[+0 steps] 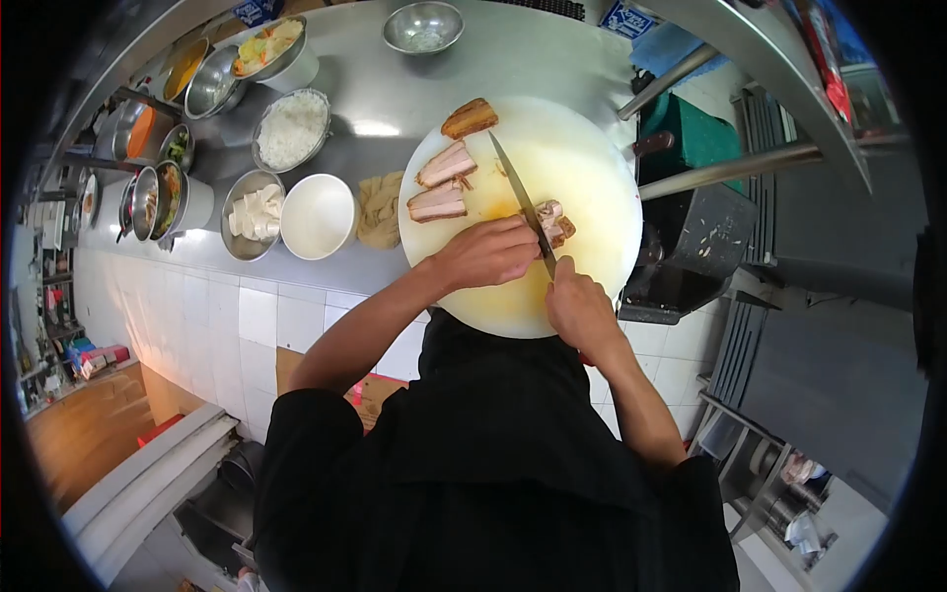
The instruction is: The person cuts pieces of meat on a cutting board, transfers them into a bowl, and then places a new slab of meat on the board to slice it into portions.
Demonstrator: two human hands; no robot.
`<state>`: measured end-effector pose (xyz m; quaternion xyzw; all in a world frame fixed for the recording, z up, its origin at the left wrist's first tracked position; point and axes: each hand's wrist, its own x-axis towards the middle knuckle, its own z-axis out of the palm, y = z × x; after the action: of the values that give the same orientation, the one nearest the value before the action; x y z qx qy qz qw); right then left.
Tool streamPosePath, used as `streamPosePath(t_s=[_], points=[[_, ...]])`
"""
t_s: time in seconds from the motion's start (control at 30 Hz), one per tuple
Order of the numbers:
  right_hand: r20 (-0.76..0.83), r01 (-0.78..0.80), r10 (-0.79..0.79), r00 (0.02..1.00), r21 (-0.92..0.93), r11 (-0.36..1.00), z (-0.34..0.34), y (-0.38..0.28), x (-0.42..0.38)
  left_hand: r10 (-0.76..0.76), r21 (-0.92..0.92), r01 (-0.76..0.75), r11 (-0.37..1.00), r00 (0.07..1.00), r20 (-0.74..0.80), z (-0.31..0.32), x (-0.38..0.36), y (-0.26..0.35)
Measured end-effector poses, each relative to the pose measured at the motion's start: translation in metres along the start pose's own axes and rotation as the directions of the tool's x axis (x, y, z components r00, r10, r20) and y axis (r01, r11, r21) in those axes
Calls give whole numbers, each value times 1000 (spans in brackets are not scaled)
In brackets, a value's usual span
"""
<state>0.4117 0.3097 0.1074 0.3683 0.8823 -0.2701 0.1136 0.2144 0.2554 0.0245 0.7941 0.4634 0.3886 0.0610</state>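
My right hand (582, 308) is closed around the handle of a long kitchen knife (515, 182), whose blade points away from me over a round white cutting board (602, 158). Beside the blade, the bent fingers of my left hand (493, 253) press on a piece of pork belly, mostly hidden under them. Cut pork belly (555, 225) lies against the blade's right side. Two pale-faced pork belly slabs (447, 164) and a browned pork belly chunk (471, 118) rest at the board's upper left.
Left of the board are a folded tan cloth (380, 209), a white bowl (319, 217), a bowl of white chunks (254, 213) and a bowl of white rice (292, 130). A metal bowl (423, 28) stands at the back. Another knife handle (653, 144) and metal rails (730, 168) are on the right.
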Motion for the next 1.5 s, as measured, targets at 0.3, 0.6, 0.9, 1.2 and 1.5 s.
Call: streamPosePath(t_s=[0.3, 0.6, 0.9, 1.2, 1.5], points=[[-163, 83, -41, 986, 258, 963, -29, 26, -49, -47, 83, 51, 995, 998, -41, -6, 0, 14], [-203, 26, 40, 978, 313, 950, -41, 91, -80, -477, 132, 521, 843, 839, -263, 8, 34, 46], [-121, -12, 49, 991, 292, 956, -45, 134, -108, -547, 115, 582, 805, 804, -234, 53, 48, 39], [-57, 25, -15, 998, 176, 984, -58, 141, -103, -590, -39, 596, 802, 781, -207, 52, 47, 38], [10, -2, 0, 1000, 137, 991, -75, 146, -113, -550, 138, 603, 786, 783, -292, 47, 51, 46]])
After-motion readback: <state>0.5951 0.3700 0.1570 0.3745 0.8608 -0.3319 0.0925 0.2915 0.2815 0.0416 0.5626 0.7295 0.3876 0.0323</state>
